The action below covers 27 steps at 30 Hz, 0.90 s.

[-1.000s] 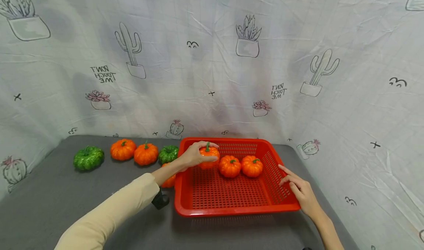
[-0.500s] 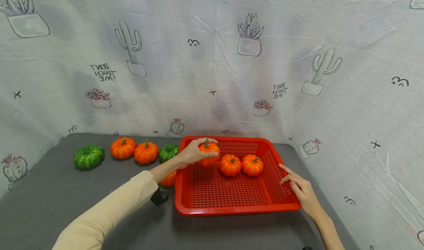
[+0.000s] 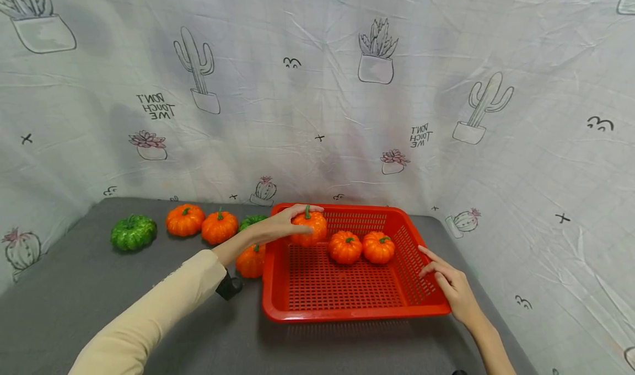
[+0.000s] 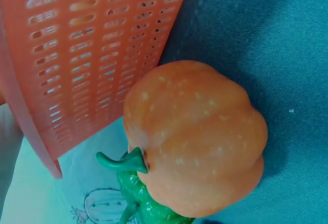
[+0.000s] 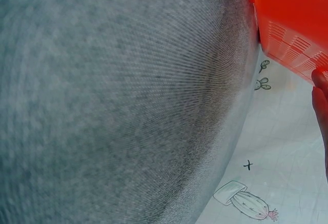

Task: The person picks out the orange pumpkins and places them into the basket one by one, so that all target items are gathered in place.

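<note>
My left hand (image 3: 279, 226) grips an orange toy pumpkin (image 3: 310, 232) with a green stem, thumb in front and fingers over its far side. It is at the back left of the red plastic basket (image 3: 347, 315). Two more orange pumpkins, one in the middle (image 3: 344, 247) and one to its right (image 3: 378, 248), sit inside near the back wall. My right hand (image 3: 453, 292) holds the basket's right rim, fingers hooked over the edge; in the right wrist view only some fingers (image 5: 321, 98) show at the rim.
Left of the basket stand an orange pumpkin (image 3: 250, 261), seen large in the left wrist view (image 4: 197, 139), and a partly hidden green one (image 3: 251, 220). Further left are two orange pumpkins (image 3: 185, 220) and a green one (image 3: 133, 232). A printed cloth (image 3: 317, 88) hangs behind the grey table (image 3: 198, 336).
My left hand has shifted slightly up and left with the pumpkin in its grip, uncovering more of the orange pumpkin beside the basket. My right hand stays on the rim.
</note>
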Tool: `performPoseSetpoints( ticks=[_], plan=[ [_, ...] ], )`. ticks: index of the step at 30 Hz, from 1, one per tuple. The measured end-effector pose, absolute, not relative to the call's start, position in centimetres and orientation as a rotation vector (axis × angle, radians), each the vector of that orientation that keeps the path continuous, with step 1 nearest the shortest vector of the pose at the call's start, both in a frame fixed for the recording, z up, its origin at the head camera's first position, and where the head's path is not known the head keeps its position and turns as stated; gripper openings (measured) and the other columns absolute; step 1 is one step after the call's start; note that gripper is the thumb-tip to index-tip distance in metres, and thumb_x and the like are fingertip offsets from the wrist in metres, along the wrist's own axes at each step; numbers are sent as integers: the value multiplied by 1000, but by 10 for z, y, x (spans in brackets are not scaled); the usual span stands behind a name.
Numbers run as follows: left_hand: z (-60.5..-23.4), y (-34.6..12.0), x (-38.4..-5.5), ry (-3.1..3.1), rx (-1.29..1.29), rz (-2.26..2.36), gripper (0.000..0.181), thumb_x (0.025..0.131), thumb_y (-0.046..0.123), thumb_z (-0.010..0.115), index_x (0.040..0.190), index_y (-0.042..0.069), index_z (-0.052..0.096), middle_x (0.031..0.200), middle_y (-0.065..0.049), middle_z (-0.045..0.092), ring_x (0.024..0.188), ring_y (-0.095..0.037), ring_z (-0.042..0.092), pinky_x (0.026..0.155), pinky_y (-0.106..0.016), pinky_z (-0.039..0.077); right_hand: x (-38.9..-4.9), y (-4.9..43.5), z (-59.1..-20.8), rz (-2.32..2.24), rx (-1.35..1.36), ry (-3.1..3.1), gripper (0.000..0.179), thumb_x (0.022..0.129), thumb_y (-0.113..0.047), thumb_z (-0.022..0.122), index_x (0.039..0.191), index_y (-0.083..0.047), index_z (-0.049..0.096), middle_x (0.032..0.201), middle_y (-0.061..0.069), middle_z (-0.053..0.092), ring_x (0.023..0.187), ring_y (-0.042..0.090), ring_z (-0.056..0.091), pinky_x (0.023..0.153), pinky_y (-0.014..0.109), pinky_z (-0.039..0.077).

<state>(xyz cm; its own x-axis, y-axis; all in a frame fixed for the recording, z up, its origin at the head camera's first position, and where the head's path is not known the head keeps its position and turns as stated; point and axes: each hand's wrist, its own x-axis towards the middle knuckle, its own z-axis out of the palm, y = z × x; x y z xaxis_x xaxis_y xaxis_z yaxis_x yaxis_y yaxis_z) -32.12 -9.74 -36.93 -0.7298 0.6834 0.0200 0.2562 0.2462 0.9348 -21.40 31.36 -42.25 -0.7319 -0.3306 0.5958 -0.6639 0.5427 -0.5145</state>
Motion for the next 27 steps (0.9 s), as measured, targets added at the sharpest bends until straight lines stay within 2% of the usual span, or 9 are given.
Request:
performPoseSetpoints(
  ticks=[6, 10, 16, 20, 25, 27],
  plan=[
    [-369, -96, -323, 2337, 991, 1179, 61, 92, 29, 66, 147, 20, 41, 150, -7, 32, 133, -25, 36, 107, -47, 33, -215, 314, -423, 1055, 803, -2358, 31, 94, 8, 41, 86, -8, 66, 132, 23, 54, 123, 12, 50, 76, 20, 30],
    [-371, -92, -326, 2425, 1002, 1064, 60, 89, 34, 69, 144, 22, 46, 148, -5, 38, 135, -24, 35, 108, -46, 32, -214, 314, -424, 1032, 817, -2346, 32, 93, 10, 41, 87, -10, 66, 132, 22, 54, 122, 11, 50, 75, 20, 30],
    [-373, -89, -328, 2415, 1098, 1082, 58, 87, 23, 72, 139, 9, 51, 142, -9, 48, 132, -27, 41, 104, -42, 38, -214, 315, -425, 1012, 811, -2347, 33, 91, 11, 42, 88, -10, 67, 133, 19, 54, 118, 9, 51, 73, 20, 30],
    [-372, -87, -327, 2406, 1101, 1113, 57, 86, 20, 73, 136, 3, 53, 139, -9, 52, 129, -27, 44, 102, -39, 40, -212, 314, -423, 1020, 791, -2366, 32, 93, 9, 42, 87, -11, 66, 133, 20, 54, 120, 9, 50, 77, 18, 32],
    [-371, -85, -326, 2386, 1003, 1129, 55, 85, 16, 74, 135, 5, 55, 137, -13, 51, 125, -28, 47, 98, -39, 44, -211, 313, -423, 1043, 781, -2370, 31, 94, 7, 41, 86, -9, 66, 132, 22, 54, 124, 9, 49, 79, 18, 31],
    [-371, -85, -326, 2379, 974, 1125, 54, 85, 16, 74, 135, 7, 55, 139, -15, 48, 128, -30, 43, 100, -41, 42, -211, 313, -423, 1059, 773, -2370, 31, 95, 6, 41, 86, -8, 66, 131, 23, 54, 124, 10, 49, 79, 19, 31]
  ],
)
